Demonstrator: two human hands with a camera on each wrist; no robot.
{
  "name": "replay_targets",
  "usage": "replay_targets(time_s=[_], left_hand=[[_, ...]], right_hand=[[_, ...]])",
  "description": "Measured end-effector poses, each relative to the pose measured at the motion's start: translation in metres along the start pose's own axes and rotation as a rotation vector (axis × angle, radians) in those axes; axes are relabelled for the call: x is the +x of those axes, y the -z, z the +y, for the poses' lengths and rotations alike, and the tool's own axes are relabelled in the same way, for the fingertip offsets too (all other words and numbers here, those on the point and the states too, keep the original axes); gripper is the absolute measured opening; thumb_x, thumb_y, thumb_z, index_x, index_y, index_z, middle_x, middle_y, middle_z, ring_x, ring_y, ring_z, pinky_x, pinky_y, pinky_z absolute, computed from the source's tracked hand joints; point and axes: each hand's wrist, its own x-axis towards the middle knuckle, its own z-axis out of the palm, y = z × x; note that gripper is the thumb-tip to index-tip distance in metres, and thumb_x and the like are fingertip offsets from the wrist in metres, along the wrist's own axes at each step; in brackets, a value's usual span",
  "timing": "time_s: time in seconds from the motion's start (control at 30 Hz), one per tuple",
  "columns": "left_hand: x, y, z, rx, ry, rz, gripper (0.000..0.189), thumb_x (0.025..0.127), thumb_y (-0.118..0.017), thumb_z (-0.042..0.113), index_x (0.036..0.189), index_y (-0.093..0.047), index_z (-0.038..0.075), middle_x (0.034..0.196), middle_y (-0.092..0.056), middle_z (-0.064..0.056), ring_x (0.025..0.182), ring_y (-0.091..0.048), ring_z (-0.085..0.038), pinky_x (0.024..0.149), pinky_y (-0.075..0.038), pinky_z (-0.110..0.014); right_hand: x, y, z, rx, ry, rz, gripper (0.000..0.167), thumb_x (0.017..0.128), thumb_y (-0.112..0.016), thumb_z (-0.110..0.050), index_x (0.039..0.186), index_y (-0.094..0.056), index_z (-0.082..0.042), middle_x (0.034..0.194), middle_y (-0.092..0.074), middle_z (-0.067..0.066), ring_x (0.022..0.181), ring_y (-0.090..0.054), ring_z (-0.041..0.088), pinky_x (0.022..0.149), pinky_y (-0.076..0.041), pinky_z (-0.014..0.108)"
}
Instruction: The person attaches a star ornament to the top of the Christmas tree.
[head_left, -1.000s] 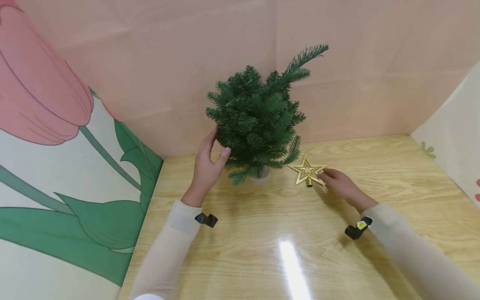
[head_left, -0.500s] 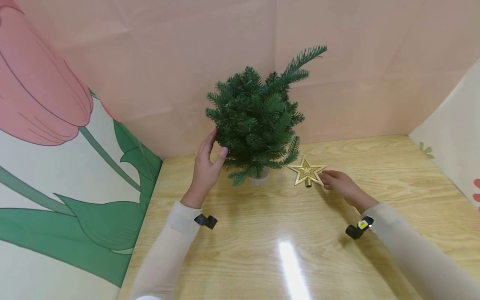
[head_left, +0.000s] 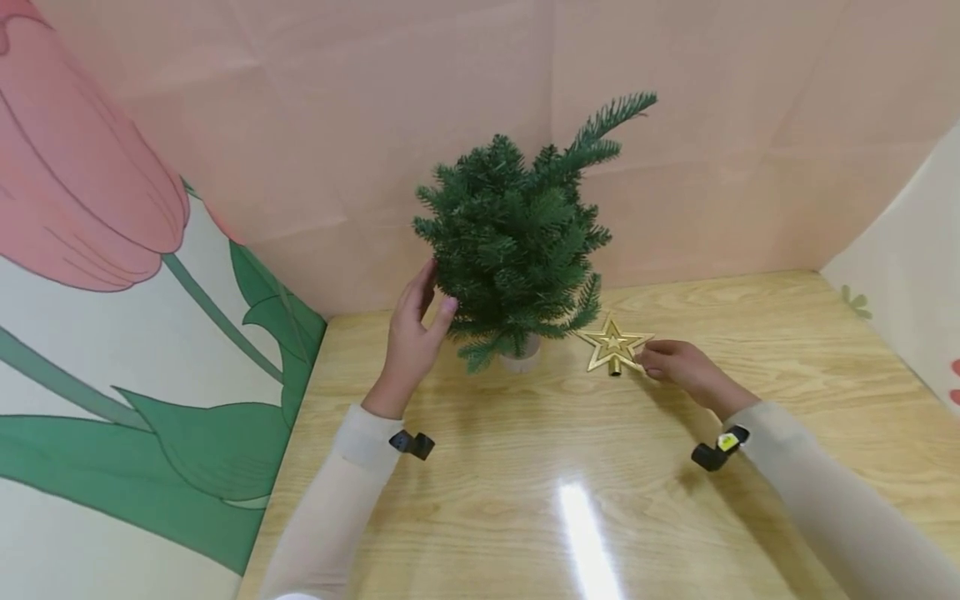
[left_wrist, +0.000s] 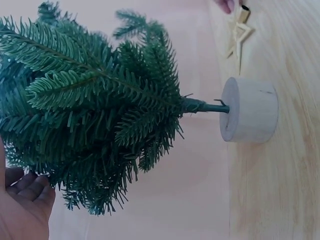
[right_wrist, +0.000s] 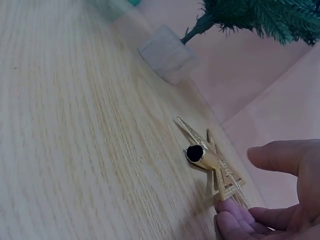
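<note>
A small green artificial Christmas tree [head_left: 517, 242] stands upright on a pale round wooden base [left_wrist: 252, 110]. My left hand [head_left: 415, 337] rests against the left side of its branches, thumb apart from the fingers, some fingertips hidden in the needles. To the right of the base a gold star tree topper [head_left: 612, 342] lies on the table, its hollow socket [right_wrist: 197, 154] turned toward me. My right hand [head_left: 686, 371] touches the star's right points. In the right wrist view the fingers [right_wrist: 235, 217] bend at the star's edge while the thumb [right_wrist: 277, 156] stays away from it.
The wood-grain table [head_left: 480, 500] carries a bright light reflection near its front. Pink cloth [head_left: 337, 150] hangs close behind the tree. A panel with a tulip print [head_left: 225, 367] borders the left side, and a pale panel [head_left: 915, 275] the right.
The star has turned very slightly, its socket shifting a little left, with the right hand beside it. The left hand and the tree keep their places.
</note>
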Motion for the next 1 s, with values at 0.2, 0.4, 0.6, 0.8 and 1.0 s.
replay_targets(time_s=[0.2,0.4,0.6,0.8,1.0], left_hand=[[-0.001,0.000,0.000,0.015,0.001,-0.008,0.059,0.101,-0.055,0.012,0.150,-0.028,-0.003,0.150,-0.035,-0.022,0.138,-0.035,-0.031,0.112,-0.034,-0.045],[0.000,0.000,0.001,0.006,-0.001,-0.010,0.058,0.101,-0.055,0.011,0.150,-0.027,-0.005,0.150,-0.035,-0.022,0.138,-0.035,-0.033,0.113,-0.033,-0.044],[0.000,0.000,0.001,0.005,-0.011,-0.011,0.059,0.101,-0.055,0.011,0.150,-0.027,-0.005,0.150,-0.035,-0.023,0.139,-0.035,-0.033,0.113,-0.032,-0.044],[-0.001,0.000,0.002,0.006,-0.006,-0.012,0.059,0.101,-0.055,0.012,0.150,-0.027,-0.005,0.150,-0.034,-0.023,0.139,-0.034,-0.033,0.114,-0.031,-0.044],[-0.002,0.000,0.003,0.013,0.004,-0.014,0.059,0.101,-0.055,0.012,0.150,-0.026,-0.005,0.150,-0.033,-0.023,0.140,-0.033,-0.032,0.114,-0.031,-0.043]], right_hand=[[0.001,0.000,0.003,-0.001,0.001,0.012,0.066,0.102,-0.053,-0.024,0.145,-0.024,0.018,0.142,-0.038,0.036,0.121,-0.052,0.039,0.098,-0.049,0.035],[0.000,0.000,0.003,-0.012,-0.034,0.004,0.068,0.102,-0.054,-0.031,0.143,-0.029,0.017,0.140,-0.042,0.034,0.121,-0.053,0.041,0.103,-0.045,0.043],[-0.006,0.006,-0.002,-0.054,-0.021,-0.032,0.057,0.104,-0.050,-0.028,0.137,-0.040,0.017,0.134,-0.050,0.032,0.118,-0.056,0.039,0.100,-0.047,0.043],[-0.006,0.012,-0.006,-0.084,-0.027,-0.085,0.054,0.102,-0.053,-0.028,0.131,-0.048,0.018,0.128,-0.056,0.031,0.116,-0.058,0.039,0.099,-0.048,0.046],[0.003,0.019,-0.003,0.022,-0.086,-0.168,0.054,0.102,-0.054,-0.025,0.130,-0.047,0.020,0.120,-0.060,0.030,0.110,-0.062,0.037,0.095,-0.051,0.043]])
